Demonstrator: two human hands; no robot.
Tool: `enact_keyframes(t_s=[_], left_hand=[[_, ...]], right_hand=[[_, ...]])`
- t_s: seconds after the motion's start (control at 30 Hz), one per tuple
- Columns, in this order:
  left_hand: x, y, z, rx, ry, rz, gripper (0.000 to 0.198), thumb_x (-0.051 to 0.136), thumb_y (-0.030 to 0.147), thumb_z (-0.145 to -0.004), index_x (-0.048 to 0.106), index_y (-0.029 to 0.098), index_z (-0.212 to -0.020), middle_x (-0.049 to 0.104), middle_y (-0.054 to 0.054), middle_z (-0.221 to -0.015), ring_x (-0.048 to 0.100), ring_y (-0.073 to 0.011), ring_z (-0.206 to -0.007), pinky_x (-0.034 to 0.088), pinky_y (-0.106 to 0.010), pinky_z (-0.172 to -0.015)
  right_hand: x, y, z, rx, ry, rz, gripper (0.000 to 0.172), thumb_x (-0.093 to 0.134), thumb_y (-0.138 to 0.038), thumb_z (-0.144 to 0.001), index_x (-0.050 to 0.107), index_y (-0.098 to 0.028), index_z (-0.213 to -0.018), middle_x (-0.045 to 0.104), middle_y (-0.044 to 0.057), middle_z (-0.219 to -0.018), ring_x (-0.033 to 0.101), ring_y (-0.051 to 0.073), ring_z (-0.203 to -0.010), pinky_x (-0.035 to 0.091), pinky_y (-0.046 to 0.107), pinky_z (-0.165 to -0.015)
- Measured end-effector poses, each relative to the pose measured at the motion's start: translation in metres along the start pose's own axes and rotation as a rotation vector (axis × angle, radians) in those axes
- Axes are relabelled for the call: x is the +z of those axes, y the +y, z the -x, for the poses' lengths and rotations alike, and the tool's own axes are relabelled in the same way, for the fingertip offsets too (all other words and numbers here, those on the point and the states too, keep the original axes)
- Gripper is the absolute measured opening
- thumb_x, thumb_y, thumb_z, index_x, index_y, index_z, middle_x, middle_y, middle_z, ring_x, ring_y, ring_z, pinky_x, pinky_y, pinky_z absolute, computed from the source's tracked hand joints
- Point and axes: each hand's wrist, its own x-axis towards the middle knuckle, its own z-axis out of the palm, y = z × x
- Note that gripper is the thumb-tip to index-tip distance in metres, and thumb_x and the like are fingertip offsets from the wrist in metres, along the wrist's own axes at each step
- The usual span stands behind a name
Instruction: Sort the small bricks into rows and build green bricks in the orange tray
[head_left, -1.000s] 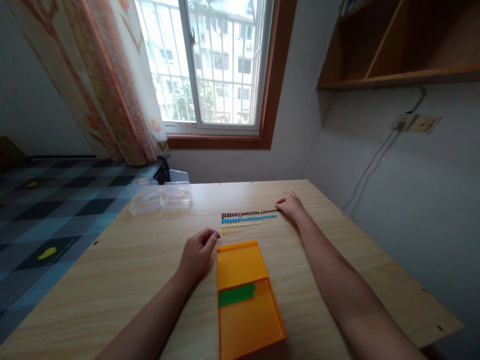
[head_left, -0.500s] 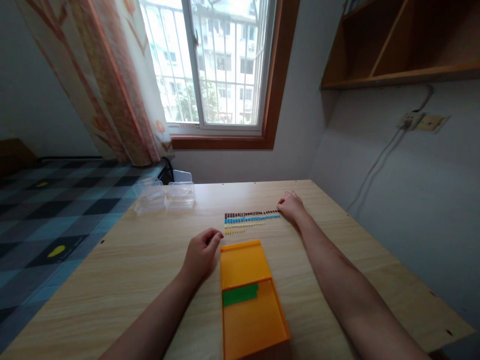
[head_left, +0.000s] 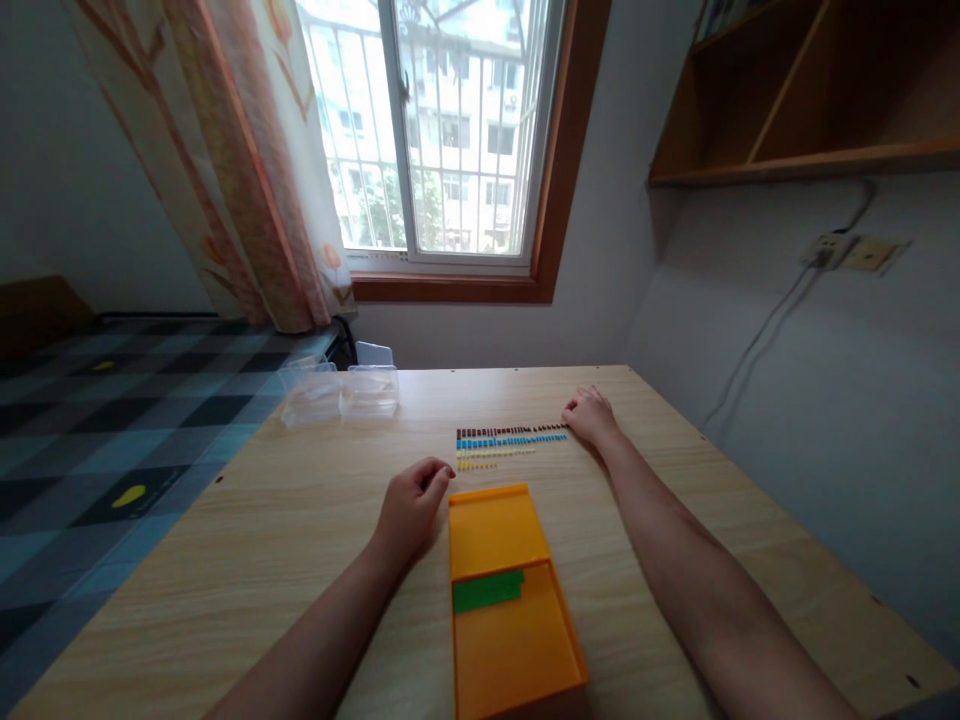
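Observation:
Several rows of small pieces lie on the table: a dark brown row [head_left: 495, 432], a blue row [head_left: 502, 441], a pale yellow row [head_left: 495, 453] and a shorter yellow row [head_left: 476, 467]. My left hand [head_left: 412, 500] rests left of the yellow row with its fingers curled; whatever it may pinch is too small to see. At the right end of the brown row, my right hand [head_left: 591, 414] has thumb and forefinger together, their contents unclear. An orange tray [head_left: 517, 650] stands nearer to me, with a green strip [head_left: 487, 592] in it.
Two clear plastic boxes [head_left: 311, 397] [head_left: 370, 390] stand at the wooden table's [head_left: 300, 520] back left. A bed with a checkered cover [head_left: 150, 400] is at the left. A wooden shelf [head_left: 795, 110] hangs on the right wall.
The whole view has shifted slightly, so everything appears a little further right. Both hands keep nearly the same place beside the rows.

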Motion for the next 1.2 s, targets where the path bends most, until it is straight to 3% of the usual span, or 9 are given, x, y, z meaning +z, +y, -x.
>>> enact_keyframes(t_s=[0.2, 0.33, 0.5, 0.7, 1.2], left_hand=[[0.0, -0.003, 0.0, 0.0, -0.007, -0.004, 0.031, 0.051, 0.042, -0.086, 0.069, 0.018, -0.077, 0.071, -0.003, -0.073, 0.063, -0.0209, -0.072, 0.043, -0.03, -0.068], [0.001, -0.005, 0.0, 0.005, -0.008, 0.001, 0.031, 0.051, 0.041, -0.086, 0.069, 0.018, -0.077, 0.07, -0.003, -0.073, 0.062, -0.021, -0.072, 0.043, -0.031, -0.067], [0.001, -0.004, 0.0, 0.001, -0.004, 0.004, 0.031, 0.051, 0.041, -0.086, 0.069, 0.017, -0.077, 0.07, -0.003, -0.072, 0.062, -0.0207, -0.071, 0.042, -0.03, -0.066], [0.002, -0.003, 0.0, 0.011, 0.001, 0.013, 0.03, 0.052, 0.04, -0.085, 0.069, 0.017, -0.076, 0.069, -0.002, -0.071, 0.061, -0.0199, -0.068, 0.042, -0.03, -0.065], [0.0, 0.004, 0.001, 0.01, 0.007, 0.004, 0.029, 0.051, 0.039, -0.084, 0.068, 0.018, -0.073, 0.068, -0.002, -0.067, 0.06, -0.0189, -0.066, 0.042, -0.029, -0.063]], right_hand=[[-0.021, 0.017, -0.011, 0.077, 0.073, 0.004, 0.027, 0.059, -0.024, -0.083, 0.08, -0.021, -0.1, 0.063, 0.009, -0.138, 0.046, 0.028, -0.138, 0.033, 0.039, -0.116], [-0.032, 0.026, -0.013, 0.093, 0.035, 0.008, 0.026, 0.06, -0.028, -0.084, 0.081, -0.021, -0.099, 0.063, 0.012, -0.139, 0.052, 0.027, -0.132, 0.037, 0.035, -0.112], [-0.026, 0.016, -0.003, 0.037, -0.071, 0.015, 0.019, 0.067, -0.03, -0.079, 0.082, -0.025, -0.089, 0.061, 0.006, -0.143, 0.048, 0.028, -0.137, 0.034, 0.036, -0.114], [-0.023, 0.007, 0.002, -0.022, -0.119, 0.053, 0.021, 0.066, -0.029, -0.081, 0.083, -0.026, -0.093, 0.055, 0.007, -0.15, 0.038, 0.031, -0.144, 0.027, 0.043, -0.118], [-0.018, -0.005, 0.005, -0.058, -0.076, 0.088, 0.017, 0.062, -0.026, -0.079, 0.079, -0.022, -0.083, 0.066, 0.008, -0.135, 0.046, 0.032, -0.137, 0.034, 0.044, -0.113]])
